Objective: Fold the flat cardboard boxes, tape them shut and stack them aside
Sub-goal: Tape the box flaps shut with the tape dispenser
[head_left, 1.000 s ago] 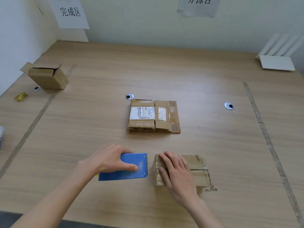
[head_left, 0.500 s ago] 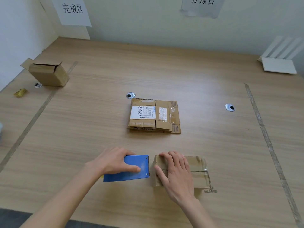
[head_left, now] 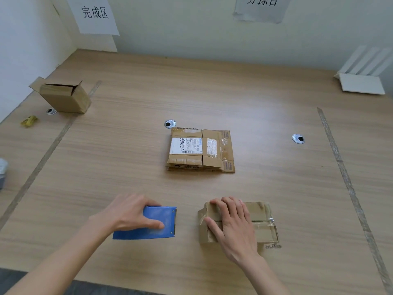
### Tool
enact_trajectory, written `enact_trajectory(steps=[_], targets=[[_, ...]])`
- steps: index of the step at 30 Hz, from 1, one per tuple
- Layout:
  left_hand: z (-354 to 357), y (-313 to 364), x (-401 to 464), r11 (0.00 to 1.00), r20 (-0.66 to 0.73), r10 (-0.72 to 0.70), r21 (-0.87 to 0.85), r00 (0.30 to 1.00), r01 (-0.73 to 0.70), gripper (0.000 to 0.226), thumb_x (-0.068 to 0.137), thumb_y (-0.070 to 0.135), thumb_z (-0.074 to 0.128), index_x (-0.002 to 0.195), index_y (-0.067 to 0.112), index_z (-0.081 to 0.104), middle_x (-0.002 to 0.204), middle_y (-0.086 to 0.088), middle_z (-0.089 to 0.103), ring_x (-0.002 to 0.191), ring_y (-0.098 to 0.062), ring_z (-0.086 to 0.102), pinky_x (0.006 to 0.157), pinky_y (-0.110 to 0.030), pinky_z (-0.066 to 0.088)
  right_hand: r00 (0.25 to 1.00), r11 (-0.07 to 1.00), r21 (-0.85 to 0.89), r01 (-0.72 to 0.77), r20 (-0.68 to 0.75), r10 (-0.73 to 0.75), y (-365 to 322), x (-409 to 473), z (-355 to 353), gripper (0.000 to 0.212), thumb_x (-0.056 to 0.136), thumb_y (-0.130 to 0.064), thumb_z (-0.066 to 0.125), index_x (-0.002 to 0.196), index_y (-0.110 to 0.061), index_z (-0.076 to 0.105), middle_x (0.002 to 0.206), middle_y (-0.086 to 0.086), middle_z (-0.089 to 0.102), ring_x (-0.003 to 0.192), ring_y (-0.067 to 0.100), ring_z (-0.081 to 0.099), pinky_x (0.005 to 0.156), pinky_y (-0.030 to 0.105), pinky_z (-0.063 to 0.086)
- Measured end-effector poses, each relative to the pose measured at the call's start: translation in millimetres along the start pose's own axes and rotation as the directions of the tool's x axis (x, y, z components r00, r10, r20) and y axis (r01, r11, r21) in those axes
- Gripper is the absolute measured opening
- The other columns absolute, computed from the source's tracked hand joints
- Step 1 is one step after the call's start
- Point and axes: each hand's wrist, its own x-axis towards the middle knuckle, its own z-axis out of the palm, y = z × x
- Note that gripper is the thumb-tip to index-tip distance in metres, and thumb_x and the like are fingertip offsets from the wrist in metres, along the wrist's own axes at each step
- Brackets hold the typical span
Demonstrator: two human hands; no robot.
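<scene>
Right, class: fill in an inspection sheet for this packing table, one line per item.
Surface: wooden table, tape lines down both sides.
Job's things: small box with clear tape across its top; flat cardboard stack at centre; open-flapped box far left.
Clutter: yellow scrap; white folded sheets.
Hands: left hand grips blue tape dispenser; right hand presses flat on the small box.
Cables: nothing seen; two cable grommets.
Surroundings: pale walls, two paper signs.
</scene>
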Motion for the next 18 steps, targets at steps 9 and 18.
enact_trajectory(steps=[9,18], targets=[[16,7,5,0.999,-0.004,-0.029,0.027,1.000,0.029,0.062,0.065,0.087,0.047,0.108,0.047,0.064,0.087,0.012,0.071,0.078,-0.008,0.063,0.075,-0.036,0.053,0.999,0.998,0.063,-0.013,-0.049,0.016,-3,1,1,0.049,0.099,-0.073,0.026,0.134,-0.042,0.040,0.133,-0.018,0.042,0.141,0.012,0.032,0.127,0.030,0.002],[16,8,6,0.997,-0.009,-0.072,0.009,0.997,0.072,0.063,0.062,0.091,0.044,0.107,0.052,0.065,0.080,0.013,0.070,0.074,-0.007,0.061,0.070,-0.033,0.050,0.991,0.992,0.062,-0.105,-0.074,0.110,-22,7,3,0.063,0.086,-0.083,0.039,0.125,-0.034,0.045,0.122,-0.013,0.044,0.132,0.016,0.039,0.126,0.042,0.012]])
